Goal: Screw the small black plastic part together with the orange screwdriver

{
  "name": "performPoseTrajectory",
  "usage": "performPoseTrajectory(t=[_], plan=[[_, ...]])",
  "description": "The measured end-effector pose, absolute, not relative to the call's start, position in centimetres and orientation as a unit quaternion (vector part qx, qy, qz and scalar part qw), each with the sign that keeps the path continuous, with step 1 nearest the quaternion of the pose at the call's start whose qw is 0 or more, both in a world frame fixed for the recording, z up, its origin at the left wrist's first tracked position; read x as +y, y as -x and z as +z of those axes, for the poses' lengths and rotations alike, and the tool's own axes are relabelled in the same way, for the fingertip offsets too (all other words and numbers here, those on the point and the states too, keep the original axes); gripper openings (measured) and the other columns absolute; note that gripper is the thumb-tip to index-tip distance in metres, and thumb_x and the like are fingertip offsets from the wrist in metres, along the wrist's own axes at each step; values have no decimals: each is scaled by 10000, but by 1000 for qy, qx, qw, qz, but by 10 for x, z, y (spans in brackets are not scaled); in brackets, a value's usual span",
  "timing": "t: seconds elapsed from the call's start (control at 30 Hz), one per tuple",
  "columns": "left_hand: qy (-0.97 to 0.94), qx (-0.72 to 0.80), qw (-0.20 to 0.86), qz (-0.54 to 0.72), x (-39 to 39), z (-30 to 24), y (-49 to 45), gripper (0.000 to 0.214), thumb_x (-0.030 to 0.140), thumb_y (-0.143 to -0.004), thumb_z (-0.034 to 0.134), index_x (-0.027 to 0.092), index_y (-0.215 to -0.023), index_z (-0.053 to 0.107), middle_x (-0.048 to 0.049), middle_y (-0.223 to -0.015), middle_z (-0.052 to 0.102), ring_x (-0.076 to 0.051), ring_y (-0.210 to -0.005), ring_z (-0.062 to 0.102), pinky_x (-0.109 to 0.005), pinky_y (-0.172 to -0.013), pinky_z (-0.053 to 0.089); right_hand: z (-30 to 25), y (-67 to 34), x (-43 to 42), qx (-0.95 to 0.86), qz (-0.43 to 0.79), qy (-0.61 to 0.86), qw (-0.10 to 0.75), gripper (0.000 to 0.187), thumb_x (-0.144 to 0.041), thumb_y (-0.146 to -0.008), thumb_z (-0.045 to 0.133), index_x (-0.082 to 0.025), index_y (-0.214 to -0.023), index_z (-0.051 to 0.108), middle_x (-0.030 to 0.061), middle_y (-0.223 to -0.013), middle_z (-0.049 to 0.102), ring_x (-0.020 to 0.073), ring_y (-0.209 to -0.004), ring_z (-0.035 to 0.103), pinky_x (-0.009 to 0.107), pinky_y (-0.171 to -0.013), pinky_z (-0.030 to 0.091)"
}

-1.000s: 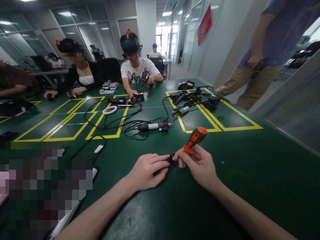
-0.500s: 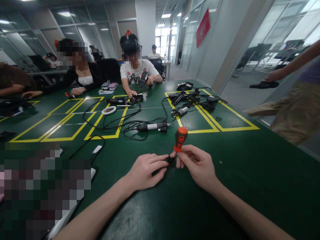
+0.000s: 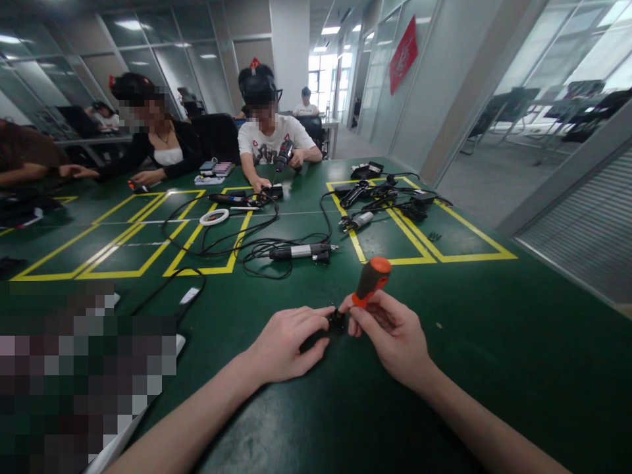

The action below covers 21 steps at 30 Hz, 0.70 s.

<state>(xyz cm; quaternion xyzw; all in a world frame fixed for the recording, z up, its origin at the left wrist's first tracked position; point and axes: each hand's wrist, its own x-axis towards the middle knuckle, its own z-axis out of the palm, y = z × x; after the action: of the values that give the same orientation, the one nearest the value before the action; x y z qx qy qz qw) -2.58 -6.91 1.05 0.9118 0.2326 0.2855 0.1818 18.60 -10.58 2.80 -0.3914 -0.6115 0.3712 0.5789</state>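
My right hand (image 3: 395, 332) grips a screwdriver (image 3: 372, 280) with an orange and dark grey handle, pinched low near the collar. The handle leans up and to the right; its shaft is mostly hidden by the fingers. Just left of it, a small black part (image 3: 338, 322) rests on the green tabletop. My left hand (image 3: 293, 339) steadies this part with its fingertips, palm down, the thumb on the near side. What kind of part it is, I cannot make out, and the screwdriver's tip cannot be seen clearly.
Beyond my hands lies a silver and black electric screwdriver (image 3: 299, 252) with coiled cable. Farther right are black tools and cords (image 3: 380, 194) and several small dark pieces (image 3: 434, 236). A white ring (image 3: 214, 217) lies left. Across the table, a co-worker (image 3: 271, 141) holds a power drill (image 3: 285, 156).
The screwdriver's handle has tipped to the right, from nearly upright to leaning. My left hand stays at the black part. The person walking on the right has left the view.
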Motion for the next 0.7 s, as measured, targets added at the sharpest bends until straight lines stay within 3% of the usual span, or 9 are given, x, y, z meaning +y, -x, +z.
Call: performPoseTrajectory(t=[0.17,0.4,0.5,0.6,0.7], plan=[[-878,277,297,254,-71,12,26,227,180,-875,655,224,-1044,510,-122,-1372,686,-238,-1153,708,-361,-961,556,25,-186,-103,-592,392,388,588,254,-419,-1003,630,-195,-894,683,3,-687,658,110,-527,607,232,-510,522],[-838,304,354,281,-69,10,27,261,191,-859,708,224,-1046,528,-75,-1202,708,-214,-1093,692,-354,-950,539,22,-182,-105,-554,404,406,605,217,-401,-946,708,-214,-907,606,18,-714,730,120,-508,621,232,-492,534],[-831,307,365,286,-69,9,27,371,185,-857,730,218,-1189,568,-63,-1157,720,-200,-1038,695,-349,-938,559,25,-183,-106,-569,381,423,593,169,-348,-926,725,-207,-877,645,36,-731,739,132,-521,626,258,-509,545],[-839,292,365,279,-68,9,27,546,187,-881,732,222,-1392,543,-93,-1272,709,-214,-1130,686,-366,-1010,556,29,-186,-108,-609,326,424,585,106,-261,-883,757,-206,-807,706,33,-732,714,141,-544,613,278,-520,537],[-853,274,353,272,-67,8,27,455,181,-917,709,217,-1360,614,-98,-1326,706,-222,-1203,675,-366,-1065,532,31,-187,-109,-642,288,405,584,124,-193,-881,738,-214,-760,730,18,-706,688,138,-546,603,273,-513,516]])
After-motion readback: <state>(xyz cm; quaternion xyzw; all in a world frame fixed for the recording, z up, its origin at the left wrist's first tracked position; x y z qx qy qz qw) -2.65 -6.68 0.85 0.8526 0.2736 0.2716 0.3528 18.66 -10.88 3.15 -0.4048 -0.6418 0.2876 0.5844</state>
